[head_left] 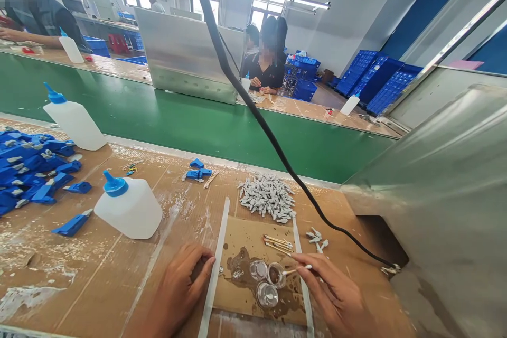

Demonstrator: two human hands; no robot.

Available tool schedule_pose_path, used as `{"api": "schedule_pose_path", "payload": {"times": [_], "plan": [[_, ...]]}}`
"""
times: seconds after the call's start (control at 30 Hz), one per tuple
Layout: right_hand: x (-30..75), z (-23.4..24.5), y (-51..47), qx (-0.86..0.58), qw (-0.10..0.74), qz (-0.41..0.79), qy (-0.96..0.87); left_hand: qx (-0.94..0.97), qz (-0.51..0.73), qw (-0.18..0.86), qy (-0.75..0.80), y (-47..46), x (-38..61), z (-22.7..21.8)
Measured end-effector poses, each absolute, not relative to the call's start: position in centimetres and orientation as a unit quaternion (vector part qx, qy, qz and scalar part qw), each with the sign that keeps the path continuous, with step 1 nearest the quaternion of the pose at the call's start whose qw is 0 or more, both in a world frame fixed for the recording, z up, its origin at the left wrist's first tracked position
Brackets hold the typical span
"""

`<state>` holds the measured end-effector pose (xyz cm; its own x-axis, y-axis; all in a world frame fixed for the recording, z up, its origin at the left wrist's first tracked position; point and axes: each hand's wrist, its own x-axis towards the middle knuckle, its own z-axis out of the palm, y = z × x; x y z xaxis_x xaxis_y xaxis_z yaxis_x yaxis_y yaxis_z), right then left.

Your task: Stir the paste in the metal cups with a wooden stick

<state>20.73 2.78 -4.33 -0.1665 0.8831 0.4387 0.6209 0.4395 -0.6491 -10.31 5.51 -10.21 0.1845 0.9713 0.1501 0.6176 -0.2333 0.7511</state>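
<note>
Pinching one cotton swab (292, 271) between the fingers of my right hand (336, 293), I keep its tip at the brown-stained cup (274, 275), one of three clear cups, probably clustered for short reach. My left hand (178, 285) curls by the cardboard (237, 227); I cannot tell whether it holds anything. Two tape strips (221, 237) likely keep the cardboard flat. Beyond lie several overlapping swabs (278, 243) and uncountable grey plastic parts (267, 198).
</note>
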Motion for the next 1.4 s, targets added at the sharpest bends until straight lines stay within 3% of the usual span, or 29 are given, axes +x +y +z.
{"api": "schedule_pose_path", "payload": {"times": [0.27, 1.07, 1.4], "plan": [[20.1, -5.2, 2.8, -0.459, 0.387, 0.083, -0.795, 0.717, 0.32, 0.278, 0.553, 5.5, -10.2, -9.9], [20.3, -8.8, 3.3, -0.419, 0.358, 0.061, -0.832, 0.721, 0.319, 0.254, 0.56, 5.4, -10.1, -9.0], [19.8, -7.2, 3.7, -0.403, 0.346, 0.046, -0.846, 0.723, 0.309, 0.254, 0.563, 5.4, -10.1, -9.0]]}}
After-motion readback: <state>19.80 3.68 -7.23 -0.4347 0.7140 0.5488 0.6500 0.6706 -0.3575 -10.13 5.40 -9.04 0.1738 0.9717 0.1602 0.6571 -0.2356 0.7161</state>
